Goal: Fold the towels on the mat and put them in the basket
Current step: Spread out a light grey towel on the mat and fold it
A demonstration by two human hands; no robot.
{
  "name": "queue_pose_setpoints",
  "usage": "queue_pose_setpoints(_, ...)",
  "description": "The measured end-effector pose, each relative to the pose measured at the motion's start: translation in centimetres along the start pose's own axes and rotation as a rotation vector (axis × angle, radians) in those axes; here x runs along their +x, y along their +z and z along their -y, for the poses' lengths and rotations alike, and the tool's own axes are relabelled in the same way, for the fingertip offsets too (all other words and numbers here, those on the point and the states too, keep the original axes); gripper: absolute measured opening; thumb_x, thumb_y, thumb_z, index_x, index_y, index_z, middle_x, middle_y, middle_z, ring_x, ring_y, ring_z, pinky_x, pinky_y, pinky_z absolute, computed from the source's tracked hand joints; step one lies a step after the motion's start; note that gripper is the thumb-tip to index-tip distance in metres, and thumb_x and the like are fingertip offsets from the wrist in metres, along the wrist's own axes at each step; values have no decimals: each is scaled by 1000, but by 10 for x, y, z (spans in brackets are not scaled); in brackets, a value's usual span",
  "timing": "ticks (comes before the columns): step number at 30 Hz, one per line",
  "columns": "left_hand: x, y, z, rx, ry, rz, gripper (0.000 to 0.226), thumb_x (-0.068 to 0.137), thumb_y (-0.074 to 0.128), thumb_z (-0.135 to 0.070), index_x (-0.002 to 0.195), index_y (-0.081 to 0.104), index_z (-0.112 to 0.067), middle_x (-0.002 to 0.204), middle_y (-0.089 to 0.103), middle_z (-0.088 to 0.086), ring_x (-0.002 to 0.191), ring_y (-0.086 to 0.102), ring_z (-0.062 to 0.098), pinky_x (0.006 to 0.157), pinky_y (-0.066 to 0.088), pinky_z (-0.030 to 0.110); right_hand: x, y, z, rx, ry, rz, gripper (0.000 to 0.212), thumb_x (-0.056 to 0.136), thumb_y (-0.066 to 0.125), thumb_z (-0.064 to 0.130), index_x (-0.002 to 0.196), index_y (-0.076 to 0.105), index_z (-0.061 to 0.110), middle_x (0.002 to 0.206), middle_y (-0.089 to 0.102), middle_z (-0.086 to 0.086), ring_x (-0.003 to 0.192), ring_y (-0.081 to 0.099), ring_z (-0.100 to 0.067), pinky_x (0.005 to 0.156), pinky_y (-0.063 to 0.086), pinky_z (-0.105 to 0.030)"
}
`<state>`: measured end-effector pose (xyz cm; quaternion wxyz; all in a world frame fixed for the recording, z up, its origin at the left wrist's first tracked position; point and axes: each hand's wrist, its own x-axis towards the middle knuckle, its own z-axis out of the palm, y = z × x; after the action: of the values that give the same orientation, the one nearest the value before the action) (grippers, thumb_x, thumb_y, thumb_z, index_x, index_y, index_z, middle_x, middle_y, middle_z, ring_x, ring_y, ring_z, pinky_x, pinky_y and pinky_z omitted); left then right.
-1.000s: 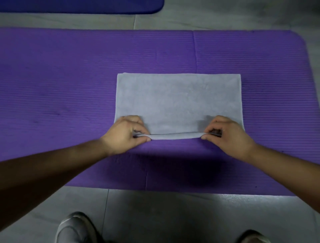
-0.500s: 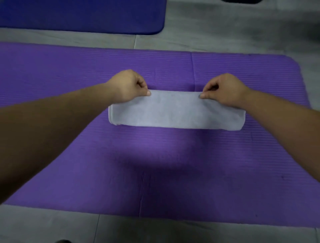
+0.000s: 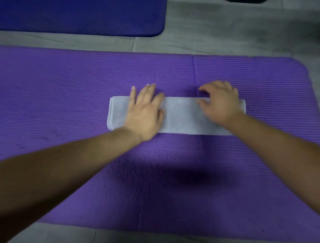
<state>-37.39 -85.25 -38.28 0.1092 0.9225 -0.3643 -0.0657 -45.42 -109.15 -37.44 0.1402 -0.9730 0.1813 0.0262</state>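
A pale grey towel (image 3: 181, 115), folded into a long narrow strip, lies across the middle of the purple mat (image 3: 69, 97). My left hand (image 3: 147, 111) lies flat on the towel's left part, fingers straight and reaching past its far edge. My right hand (image 3: 220, 104) is over the towel's right part with fingers loosely bent and holds nothing; whether it touches the cloth I cannot tell. It hides most of the towel's right end. No basket is in view.
A dark blue mat (image 3: 83, 17) lies beyond the purple one at the top left. Grey floor tiles (image 3: 225, 31) surround both mats. A dark object (image 3: 245, 1) shows at the top edge.
Both hands carried the towel's near edge over to the far edge, halving it into a strip. They then let go of the edge; the left hand flattened onto the cloth.
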Motion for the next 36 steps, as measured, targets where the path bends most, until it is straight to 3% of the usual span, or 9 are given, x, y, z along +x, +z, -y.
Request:
queue_pose_setpoints(3,-15,21,-12,55,131,88,66,97,22,-41,156,37,-14,168,20,15,157,14,30,126,7,54,-35,26,29,10,-296,7,58,97,33,43,145,51,16,156,42,-12,147,31,-35,122,22,-51)
queue_pose_setpoints(6,-12,33,1,151,197,131,67,102,20,-49,162,24,-19,170,13,11,158,7,26,127,6,51,-49,46,31,-109,-297,201,67,101,11,52,161,15,23,170,4,-4,156,-4,-26,126,-6,-44)
queue_pose_setpoints(11,-15,27,33,270,283,135,73,102,24,-60,163,22,-21,170,15,13,157,11,29,125,12,55,-44,38,-4,-221,-219,210,76,97,6,70,161,-3,30,169,-11,3,155,-14,-24,125,-7,-48)
queue_pose_setpoints(15,-29,14,81,306,223,113,80,99,29,-66,161,27,-16,167,21,18,155,19,35,124,19,56,-51,27,-42,-265,-137,198,81,94,2,75,162,0,30,170,-5,1,156,-11,-25,126,-6,-46)
queue_pose_setpoints(22,-35,2,123,210,188,175,82,101,24,-66,163,18,-13,168,13,19,157,9,33,125,23,52,-55,24,-55,-249,-158,189,81,93,11,80,161,2,38,170,1,-3,156,-5,-29,124,-3,-55)
queue_pose_setpoints(27,-32,-6,128,223,232,215,81,102,16,-67,163,16,-15,169,11,16,158,8,30,126,19,51,-58,20,-64,-247,-159,224,86,91,8,82,161,-2,34,170,1,-3,156,-7,-26,125,-2,-53)
queue_pose_setpoints(30,-39,-9,115,126,102,191,85,97,13,-73,164,11,-19,171,8,12,158,4,26,127,12,48,-55,14,-50,-263,-132,198,88,91,9,81,161,11,28,169,8,-3,156,-4,-26,124,-5,-55)
queue_pose_setpoints(33,-44,-15,102,-54,-177,100,89,91,28,-71,159,25,-13,163,30,14,150,28,33,121,27,50,-48,5,-7,-159,-267,96,76,94,34,67,148,46,16,161,36,-3,151,23,-31,119,20,-60)
queue_pose_setpoints(36,-44,-19,98,-142,-328,7,80,88,47,-64,144,40,-8,135,53,16,125,48,39,105,41,50,-30,10,51,49,-502,78,57,91,53,52,130,64,12,145,56,-7,125,53,-33,105,45,-53)
